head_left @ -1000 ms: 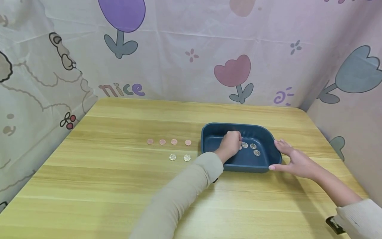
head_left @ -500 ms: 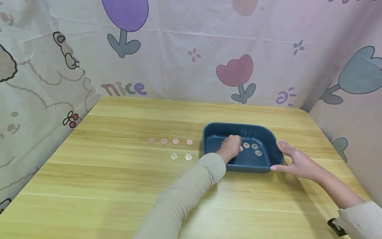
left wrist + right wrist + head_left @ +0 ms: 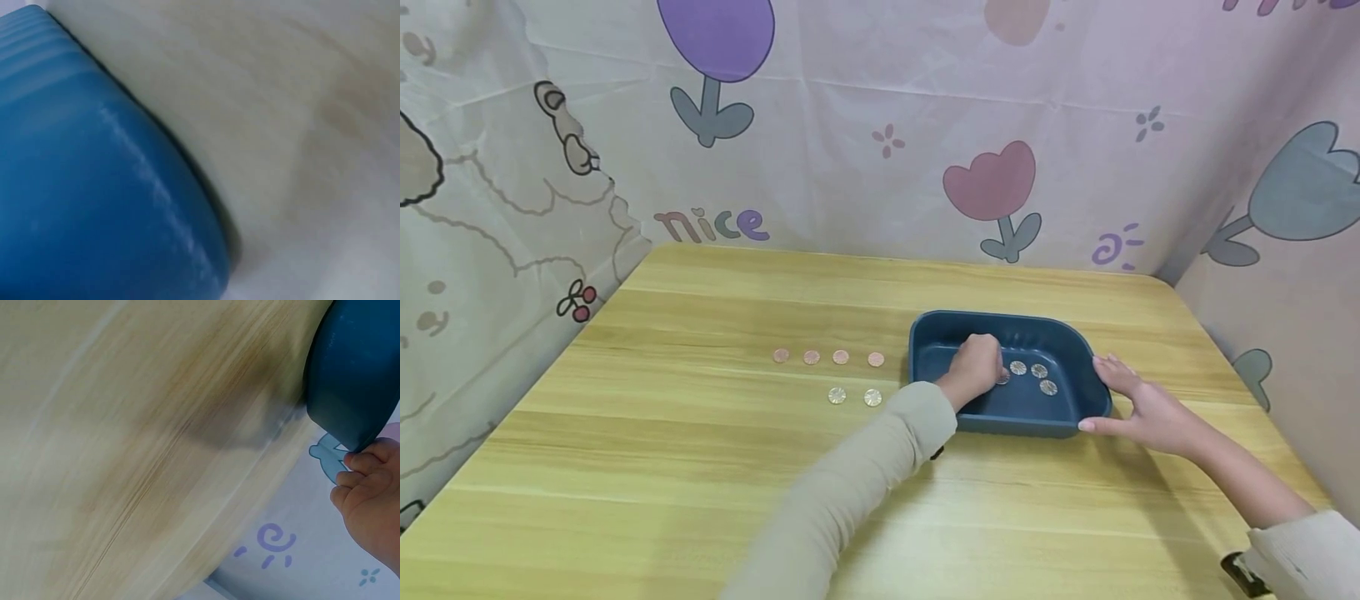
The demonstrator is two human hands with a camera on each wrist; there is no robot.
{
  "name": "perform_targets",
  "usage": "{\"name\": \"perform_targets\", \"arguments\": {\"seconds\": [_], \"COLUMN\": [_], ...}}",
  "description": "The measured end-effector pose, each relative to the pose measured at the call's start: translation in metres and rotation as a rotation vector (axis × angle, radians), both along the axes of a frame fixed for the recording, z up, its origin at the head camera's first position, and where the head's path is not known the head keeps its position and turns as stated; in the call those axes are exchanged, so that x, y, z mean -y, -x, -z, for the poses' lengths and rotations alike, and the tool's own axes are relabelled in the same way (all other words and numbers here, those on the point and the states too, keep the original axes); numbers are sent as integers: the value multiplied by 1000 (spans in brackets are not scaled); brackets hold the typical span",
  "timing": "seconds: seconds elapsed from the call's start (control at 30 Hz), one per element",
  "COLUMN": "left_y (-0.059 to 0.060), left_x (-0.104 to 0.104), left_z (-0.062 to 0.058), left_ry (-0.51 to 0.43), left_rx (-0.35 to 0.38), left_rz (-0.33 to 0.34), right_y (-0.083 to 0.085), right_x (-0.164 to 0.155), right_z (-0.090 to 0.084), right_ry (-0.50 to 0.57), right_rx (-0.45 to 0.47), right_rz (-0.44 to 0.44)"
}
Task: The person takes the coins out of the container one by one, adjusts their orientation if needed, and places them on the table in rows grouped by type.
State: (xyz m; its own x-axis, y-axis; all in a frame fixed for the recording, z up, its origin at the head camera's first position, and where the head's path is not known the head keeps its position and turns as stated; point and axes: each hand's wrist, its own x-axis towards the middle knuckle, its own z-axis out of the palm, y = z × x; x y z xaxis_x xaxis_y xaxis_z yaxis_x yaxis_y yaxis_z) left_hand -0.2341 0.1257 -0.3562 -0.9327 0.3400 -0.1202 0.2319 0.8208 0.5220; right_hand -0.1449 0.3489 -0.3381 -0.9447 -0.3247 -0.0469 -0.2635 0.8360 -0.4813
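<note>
A dark blue plastic tray (image 3: 1021, 423) stands on the wooden table. Inside it lie several silver-coloured coins, among them one coin (image 3: 1039, 371) towards the right side. My left hand (image 3: 976, 367) reaches down into the tray with its fingers curled. Another coin (image 3: 1003, 377) shows right at its fingertips, which the back of the hand hides; I cannot tell whether they pinch a coin. My right hand (image 3: 1138, 408) holds the tray's right end, thumb at the near corner and fingers along the side. The right wrist view shows curled fingers (image 3: 362, 469) against the tray wall.
Left of the tray lies a row of several copper-coloured coins (image 3: 840, 357). Nearer me are two silver-coloured coins, one of them a coin (image 3: 872, 397) close to the tray. A patterned cloth (image 3: 850, 150) hangs behind the wooden table (image 3: 662, 467) and along its sides.
My left hand has shifted slightly left within the tray, and a coin beside its fingertips now shows more clearly. My right hand keeps its hold on the tray's end.
</note>
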Motion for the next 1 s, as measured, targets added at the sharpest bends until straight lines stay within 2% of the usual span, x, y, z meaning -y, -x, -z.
{"name": "perform_targets", "arguments": {"seconds": [0.23, 0.4, 0.6, 0.83, 1.0], "left_y": [-6, -10, -13, -14, -15], "left_x": [21, 35, 52, 76, 97], "left_z": [-10, -14, -17, -20, -21], "left_ry": [-144, -293, -411, -511, -582], "left_rx": [-37, -14, -10, -49, -52], "left_rz": [100, 145, 152, 137, 89], "right_y": [-1, 0, 0, -1, 0], "right_x": [0, 0, -1, -1, 0], "right_z": [-1, 0, 2, 2, 1], "right_ry": [1, 5, 0, -9, -6], "right_rx": [3, 7, 3, -9, -2], "right_rz": [3, 0, 1, 0, -5]}}
